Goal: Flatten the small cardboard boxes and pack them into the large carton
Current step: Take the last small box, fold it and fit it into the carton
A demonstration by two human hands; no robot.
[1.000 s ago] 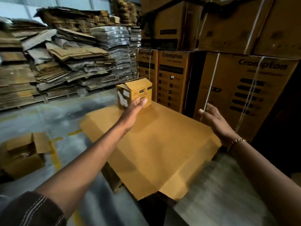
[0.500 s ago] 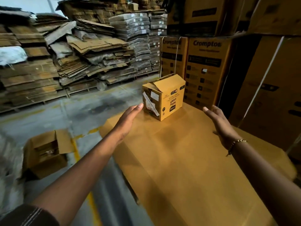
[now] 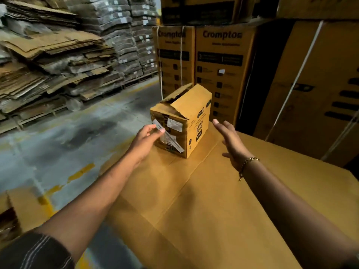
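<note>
A small yellow-brown cardboard box (image 3: 181,121) with torn tape strips and white labels on its near-left face stands upright on the closed top of a large yellow-brown carton (image 3: 213,200), toward that top's far edge. The box's top flaps are loose, one lifted and creased. The left hand (image 3: 147,136) reaches to the box's left face, fingers (image 3: 160,130) lightly curled and spread, the tips at the taped label; it has no closed hold on anything. The right hand (image 3: 231,140) hovers just beside the box's right side, palm open, fingers straight, apart from the cardboard and holding nothing. A thin gold chain bracelet (image 3: 247,164) hangs at the right wrist. Behind stand tall printed brown cartons (image 3: 219,61) bound with white strapping, and across the grey concrete floor (image 3: 58,144) lie stacks of flattened brown cardboard sheets (image 3: 54,61). Another open brown box (image 3: 13,212) sits on the floor at lower left.
</note>
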